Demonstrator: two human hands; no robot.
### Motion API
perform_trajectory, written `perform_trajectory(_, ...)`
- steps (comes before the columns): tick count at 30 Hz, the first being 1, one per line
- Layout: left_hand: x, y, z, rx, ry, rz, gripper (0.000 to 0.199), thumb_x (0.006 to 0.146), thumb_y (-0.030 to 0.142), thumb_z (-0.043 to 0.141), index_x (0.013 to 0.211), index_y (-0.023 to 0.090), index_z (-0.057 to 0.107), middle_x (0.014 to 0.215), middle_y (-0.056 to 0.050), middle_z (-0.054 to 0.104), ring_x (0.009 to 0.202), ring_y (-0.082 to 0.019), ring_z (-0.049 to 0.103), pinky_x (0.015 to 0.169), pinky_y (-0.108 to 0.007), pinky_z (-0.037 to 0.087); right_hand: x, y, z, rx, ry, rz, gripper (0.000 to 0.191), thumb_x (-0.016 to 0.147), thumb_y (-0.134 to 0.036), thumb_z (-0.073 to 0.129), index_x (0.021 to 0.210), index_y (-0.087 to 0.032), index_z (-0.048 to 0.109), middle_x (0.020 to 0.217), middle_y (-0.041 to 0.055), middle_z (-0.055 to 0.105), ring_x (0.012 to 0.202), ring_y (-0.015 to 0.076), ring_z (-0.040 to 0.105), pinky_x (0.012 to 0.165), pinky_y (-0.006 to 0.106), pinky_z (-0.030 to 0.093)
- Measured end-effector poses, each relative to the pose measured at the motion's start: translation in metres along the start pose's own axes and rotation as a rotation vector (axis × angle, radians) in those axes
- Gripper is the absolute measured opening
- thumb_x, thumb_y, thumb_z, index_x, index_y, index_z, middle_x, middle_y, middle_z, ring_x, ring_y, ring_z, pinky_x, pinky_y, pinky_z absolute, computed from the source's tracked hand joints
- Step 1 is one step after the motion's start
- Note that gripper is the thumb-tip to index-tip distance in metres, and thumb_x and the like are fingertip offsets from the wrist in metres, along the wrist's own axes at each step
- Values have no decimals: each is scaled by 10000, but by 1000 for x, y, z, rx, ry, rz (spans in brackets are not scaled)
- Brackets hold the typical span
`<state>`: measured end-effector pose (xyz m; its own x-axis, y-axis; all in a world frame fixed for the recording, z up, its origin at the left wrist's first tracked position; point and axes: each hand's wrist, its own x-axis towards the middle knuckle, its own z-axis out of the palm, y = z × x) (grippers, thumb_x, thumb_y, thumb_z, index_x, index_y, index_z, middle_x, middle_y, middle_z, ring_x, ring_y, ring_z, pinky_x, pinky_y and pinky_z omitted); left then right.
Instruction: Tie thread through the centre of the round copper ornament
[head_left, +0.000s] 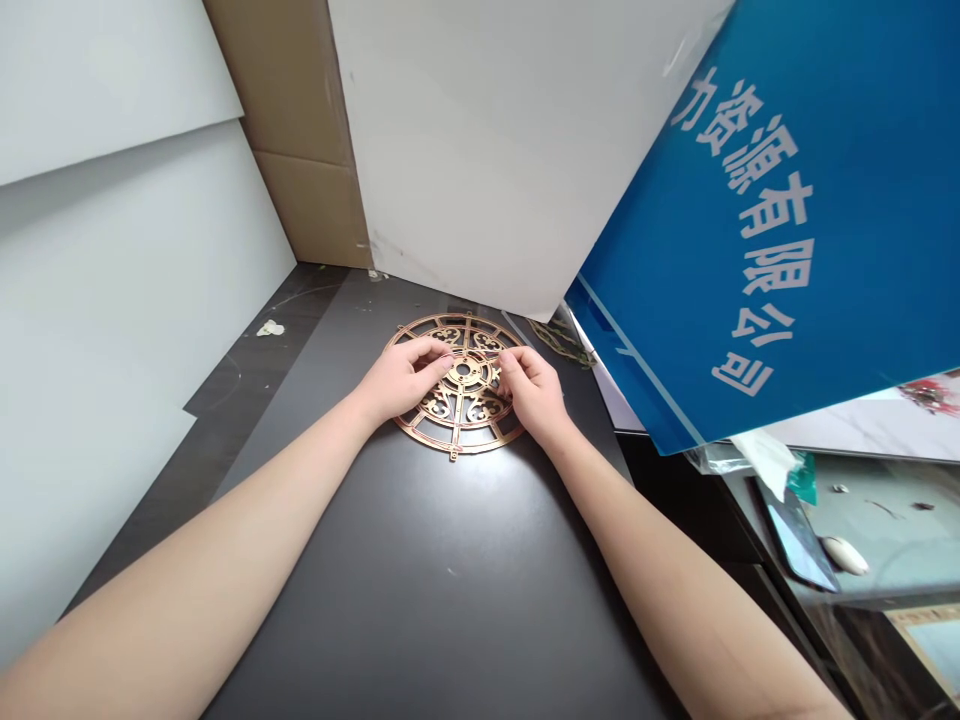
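Note:
A round, gold-coloured openwork disc (459, 405) with scrollwork, spokes and a ringed hub lies flat on the dark table (442, 560). Thin reddish lines run along parts of its rim and spokes. My left hand (409, 378) rests over its left side, thumb and fingers pinched close to the hub. Over the right side my right hand (534, 388) is also closed, its thumb and forefinger pressed together. Whatever lies between the fingertips of either hand is too small or hidden to make out. Both hands cover parts of the disc.
White panels (112, 300) stand at left and a white board (487, 130) behind, beside cardboard (300, 150). A blue sign (750, 220) leans at right. Greenish-brown strands (562, 345) lie behind the disc. On a side surface are a phone (795, 540) and a white mouse (846, 555).

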<state>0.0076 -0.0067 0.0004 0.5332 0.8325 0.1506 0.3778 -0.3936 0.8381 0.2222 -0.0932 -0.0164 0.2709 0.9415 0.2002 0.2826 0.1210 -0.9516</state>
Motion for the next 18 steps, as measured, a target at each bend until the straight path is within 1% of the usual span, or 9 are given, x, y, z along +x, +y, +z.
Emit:
perform_trajectory(5, 0, -1, 0, -17, 13, 11, 524, 914, 590, 635, 1143, 129, 732, 1010, -49, 696, 786, -5, 560, 730, -116, 435, 2, -1, -1, 45, 8, 29, 585, 878, -748, 593, 970, -171, 599, 686, -10, 543, 630, 59, 508, 642, 207, 436)
perform_trajectory(11, 5, -9, 2, -115, 79, 10, 520, 904, 556, 650, 1188, 126, 717, 1102, -69, 695, 891, -34, 621, 806, -129, 488, 2, -6, -1, 106, 35, 35, 592, 853, -742, 632, 941, -157, 599, 650, -19, 530, 589, 44, 484, 608, 194, 422)
perform_trajectory(13, 6, -12, 2, -153, 107, 10, 546, 892, 574, 662, 1186, 117, 718, 1074, -78, 693, 877, -38, 613, 783, -125, 482, 2, -7, -1, 123, 39, 33, 604, 838, -748, 648, 934, -154, 596, 645, -21, 527, 589, 41, 483, 598, 186, 415)
perform_trajectory(18, 8, -13, 3, -198, 147, -15, 598, 880, 623, 656, 1168, 100, 700, 914, -69, 649, 719, -10, 533, 649, -105, 434, 1, -9, -1, 147, 29, 43, 602, 831, -743, 665, 873, -150, 567, 649, -14, 551, 561, 35, 461, 562, 182, 383)
